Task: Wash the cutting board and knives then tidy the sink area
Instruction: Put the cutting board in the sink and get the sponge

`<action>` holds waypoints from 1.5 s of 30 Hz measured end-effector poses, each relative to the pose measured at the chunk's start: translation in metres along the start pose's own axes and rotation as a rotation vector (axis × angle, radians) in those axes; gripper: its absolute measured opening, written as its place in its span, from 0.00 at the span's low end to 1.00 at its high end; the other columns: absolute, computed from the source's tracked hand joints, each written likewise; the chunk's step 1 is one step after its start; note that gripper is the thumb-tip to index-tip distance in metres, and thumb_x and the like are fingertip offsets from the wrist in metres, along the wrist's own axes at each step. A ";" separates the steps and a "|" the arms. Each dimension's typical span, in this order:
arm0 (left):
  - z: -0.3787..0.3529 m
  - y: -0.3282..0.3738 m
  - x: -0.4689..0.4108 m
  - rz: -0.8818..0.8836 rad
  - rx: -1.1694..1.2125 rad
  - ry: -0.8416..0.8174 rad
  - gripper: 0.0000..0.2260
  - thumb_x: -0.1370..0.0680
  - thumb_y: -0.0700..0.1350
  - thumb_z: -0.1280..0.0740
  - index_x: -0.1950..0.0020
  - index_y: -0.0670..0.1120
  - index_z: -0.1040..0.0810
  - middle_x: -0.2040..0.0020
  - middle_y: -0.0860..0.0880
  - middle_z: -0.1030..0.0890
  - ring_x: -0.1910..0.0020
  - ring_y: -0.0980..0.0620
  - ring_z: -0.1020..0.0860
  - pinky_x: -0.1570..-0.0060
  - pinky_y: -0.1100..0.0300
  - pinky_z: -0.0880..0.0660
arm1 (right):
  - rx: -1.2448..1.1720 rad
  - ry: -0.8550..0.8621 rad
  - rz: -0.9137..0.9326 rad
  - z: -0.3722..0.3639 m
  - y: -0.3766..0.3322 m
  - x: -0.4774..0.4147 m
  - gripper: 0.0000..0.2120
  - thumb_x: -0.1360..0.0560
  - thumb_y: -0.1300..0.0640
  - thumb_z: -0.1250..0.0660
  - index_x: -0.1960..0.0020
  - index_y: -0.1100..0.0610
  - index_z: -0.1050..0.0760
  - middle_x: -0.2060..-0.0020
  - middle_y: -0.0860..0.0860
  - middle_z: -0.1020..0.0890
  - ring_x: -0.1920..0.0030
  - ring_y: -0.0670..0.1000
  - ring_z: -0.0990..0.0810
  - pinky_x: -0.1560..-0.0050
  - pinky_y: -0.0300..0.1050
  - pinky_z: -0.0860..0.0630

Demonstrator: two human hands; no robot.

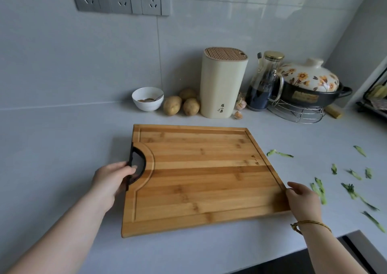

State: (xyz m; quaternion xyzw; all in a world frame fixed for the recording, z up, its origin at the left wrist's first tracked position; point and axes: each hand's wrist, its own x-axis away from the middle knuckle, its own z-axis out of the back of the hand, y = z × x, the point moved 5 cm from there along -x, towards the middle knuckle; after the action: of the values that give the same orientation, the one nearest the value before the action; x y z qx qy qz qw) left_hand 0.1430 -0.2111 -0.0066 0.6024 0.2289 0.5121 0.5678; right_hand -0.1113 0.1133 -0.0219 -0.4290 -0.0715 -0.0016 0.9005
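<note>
Presently, one worktop, entries running left to right.

1. Left hand (114, 179): at the board's nine o'clock. The fingers are hooked into the black handle cut-out and grip it.
2. Cutting board (199, 179): bamboo, lying flat on the grey counter (52, 148) at mid-frame, its top face bare. Handling note: the step looks like lifting it off for washing. Raise the handle side first so the right fingers can get under the far edge, then carry it level with both hands.
3. Knife block (222, 85): cream, upright at the board's twelve o'clock. No handles show in its top.
4. Right hand (301, 200): at the board's four o'clock, against the right edge with the thumb on the rim. Its fingers are hidden behind the hand, so whether it grips cannot be told.
5. Green scraps (318, 190): strewn from three to four o'clock, just beside the right hand. Lift the board clear rather than dragging it through them.

Not made out: no sink, tap or knives are in view. The board's underside is hidden. A rack (377, 97) is cut off at the frame's three o'clock edge.
</note>
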 end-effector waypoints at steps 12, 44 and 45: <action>-0.057 0.075 0.078 -0.126 0.531 -0.607 0.16 0.22 0.40 0.47 0.42 0.56 0.26 0.61 0.48 0.17 0.63 0.52 0.18 0.68 0.63 0.24 | 0.389 -0.268 0.056 0.007 -0.055 0.016 0.18 0.23 0.55 0.39 0.37 0.64 0.28 0.46 0.58 0.22 0.44 0.57 0.25 0.48 0.44 0.30; -0.223 0.100 0.123 -0.358 0.053 -0.765 0.31 0.25 0.62 0.41 0.26 0.50 0.42 0.27 0.50 0.37 0.30 0.47 0.36 0.29 0.47 0.40 | 0.250 0.052 0.347 0.212 -0.282 0.068 0.10 0.29 0.53 0.34 0.66 0.56 0.28 0.71 0.51 0.26 0.74 0.48 0.30 0.78 0.29 0.35; -0.226 0.103 0.129 -0.405 0.014 -0.721 0.37 0.30 0.68 0.40 0.26 0.50 0.41 0.28 0.49 0.36 0.30 0.45 0.35 0.30 0.44 0.39 | 0.185 0.076 0.331 0.231 -0.272 0.072 0.08 0.30 0.54 0.34 0.66 0.56 0.28 0.70 0.52 0.27 0.74 0.48 0.30 0.76 0.30 0.34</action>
State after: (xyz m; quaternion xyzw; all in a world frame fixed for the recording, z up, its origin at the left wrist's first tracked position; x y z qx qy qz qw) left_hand -0.0391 -0.0242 0.0957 0.6899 0.1326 0.1445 0.6968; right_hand -0.0871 0.1241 0.3408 -0.3501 0.0344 0.1371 0.9260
